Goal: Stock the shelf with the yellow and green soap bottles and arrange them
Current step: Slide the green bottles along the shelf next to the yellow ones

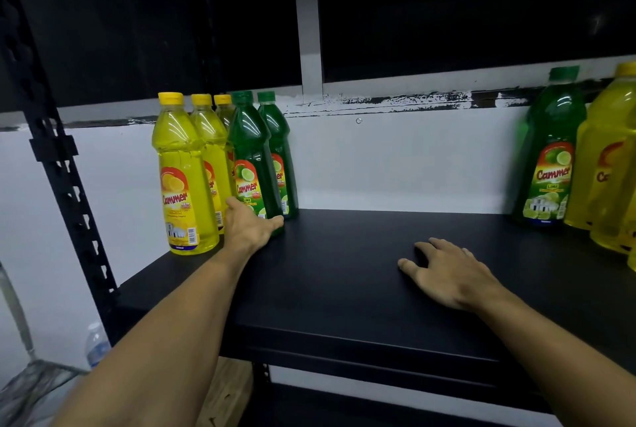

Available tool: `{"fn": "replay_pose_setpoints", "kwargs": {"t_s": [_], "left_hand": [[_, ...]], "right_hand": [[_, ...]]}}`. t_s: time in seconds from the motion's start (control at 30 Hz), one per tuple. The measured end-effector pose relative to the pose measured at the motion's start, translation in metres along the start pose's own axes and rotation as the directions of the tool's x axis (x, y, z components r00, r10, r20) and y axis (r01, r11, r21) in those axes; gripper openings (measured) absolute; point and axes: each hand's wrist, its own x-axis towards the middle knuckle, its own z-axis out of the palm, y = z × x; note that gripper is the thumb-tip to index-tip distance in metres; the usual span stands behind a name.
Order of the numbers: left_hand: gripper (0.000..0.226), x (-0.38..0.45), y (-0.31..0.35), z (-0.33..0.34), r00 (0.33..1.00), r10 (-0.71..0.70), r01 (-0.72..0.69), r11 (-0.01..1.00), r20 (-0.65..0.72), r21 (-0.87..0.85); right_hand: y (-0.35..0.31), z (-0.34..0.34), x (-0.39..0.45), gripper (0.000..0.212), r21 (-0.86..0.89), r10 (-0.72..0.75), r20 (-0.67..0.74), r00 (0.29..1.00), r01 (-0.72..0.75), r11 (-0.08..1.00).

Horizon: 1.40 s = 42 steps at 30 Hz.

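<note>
Two bare forearms reach in from the lower edge of the head view toward a black shelf point(344, 289). Left hand point(247, 225) lies at the base of the front green soap bottle point(253, 165), thumb against its lower label and fingers point(275, 220) extended along its foot; whether they curl behind the bottle cannot be told. Right hand point(447, 272) rests palm down on the bare shelf surface, fingers point(433, 247) slightly spread and straight, holding nothing. At the left rear of the shelf stands an upright group: three yellow soap bottles point(184, 172) in a file running back toward the wall, and just beside them on the right two green ones, the second green bottle point(280, 158) behind the first. At the right edge of the shelf, well apart from this group, stand another green bottle point(550, 151) and, touching its right side, a yellow bottle point(605, 158) partly cut off by the frame; further yellow shows below it. A perforated black upright post point(65, 165) rises at the left. A clear water bottle point(97, 344) shows at lower left, below shelf level. A white wall point(395, 165) backs the shelf.
</note>
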Motion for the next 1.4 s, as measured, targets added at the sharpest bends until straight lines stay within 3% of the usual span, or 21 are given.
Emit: {"fn": "replay_pose_setpoints", "kwargs": {"t_s": [1.1,1.27,1.4], "left_hand": [[0.102,-0.005,-0.002,0.0,0.998,-0.042,0.041,0.999,0.048,0.024],[0.093,-0.038,0.004,-0.008,0.998,-0.026,0.019,0.991,0.053,0.129],[0.092,-0.078,0.017,-0.012,0.977,0.059,-0.11,0.962,0.204,0.251]], "right_hand": [[-0.001,-0.003,-0.002,0.069,0.045,0.021,-0.011,1.0,-0.021,0.999],[0.0,-0.003,-0.002,0.071,0.075,0.022,-0.009,1.0,-0.021,0.997],[0.0,-0.006,-0.004,0.065,0.093,0.015,-0.03,0.999,-0.012,0.996]]}}
